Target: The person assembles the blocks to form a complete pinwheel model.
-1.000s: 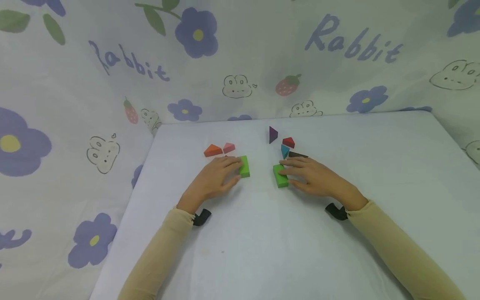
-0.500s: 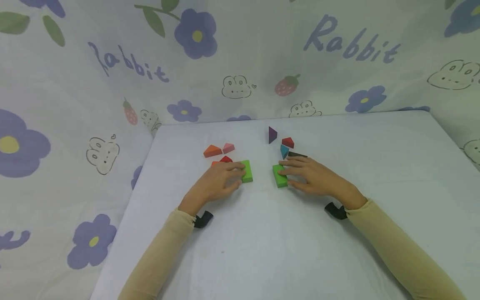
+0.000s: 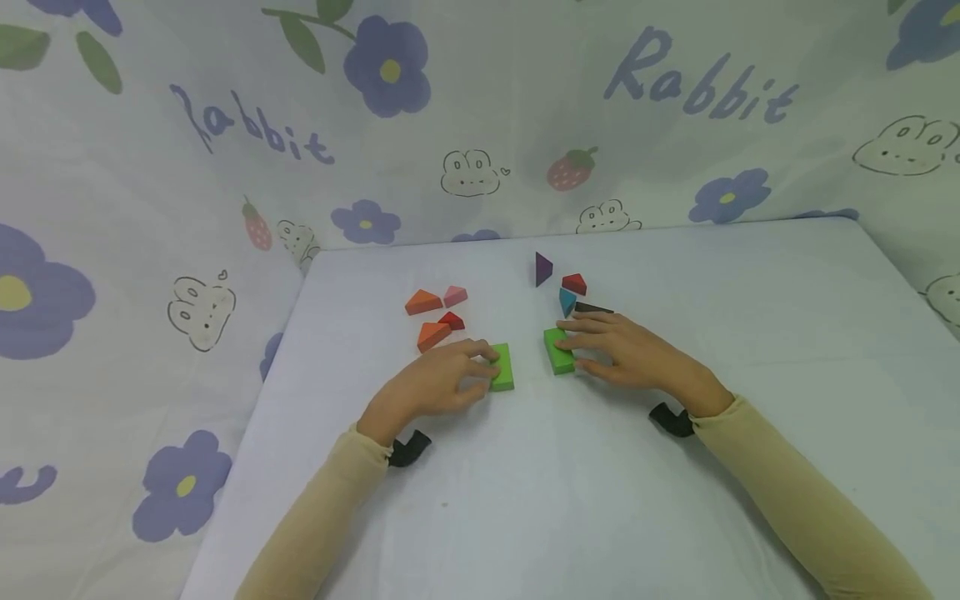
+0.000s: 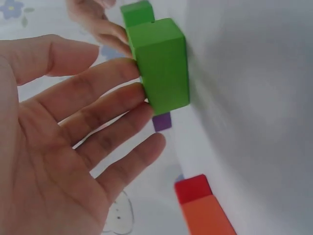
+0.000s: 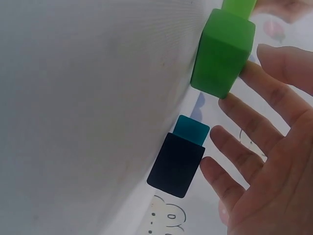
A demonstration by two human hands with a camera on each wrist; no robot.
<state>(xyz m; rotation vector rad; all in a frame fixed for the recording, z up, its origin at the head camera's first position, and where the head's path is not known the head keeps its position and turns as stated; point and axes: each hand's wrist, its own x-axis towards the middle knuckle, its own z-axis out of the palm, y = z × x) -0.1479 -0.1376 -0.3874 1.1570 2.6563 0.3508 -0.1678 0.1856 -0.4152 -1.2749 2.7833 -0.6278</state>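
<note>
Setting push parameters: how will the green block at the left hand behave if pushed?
The green block is probably stiff: its edges look straight and crisp. Flat faces suggest sliding over the table, not rolling. Tipping seems unlikely, since it lies low.

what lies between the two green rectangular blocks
Just bare white tabletop between the left green rectangular block and the right green rectangular block; the head view shows it.

Left block (image 3: 505,368), right block (image 3: 558,358) on table (image 3: 525,500); 4 pieces (image 3: 433,336) behind left, 4 behind right.
</note>
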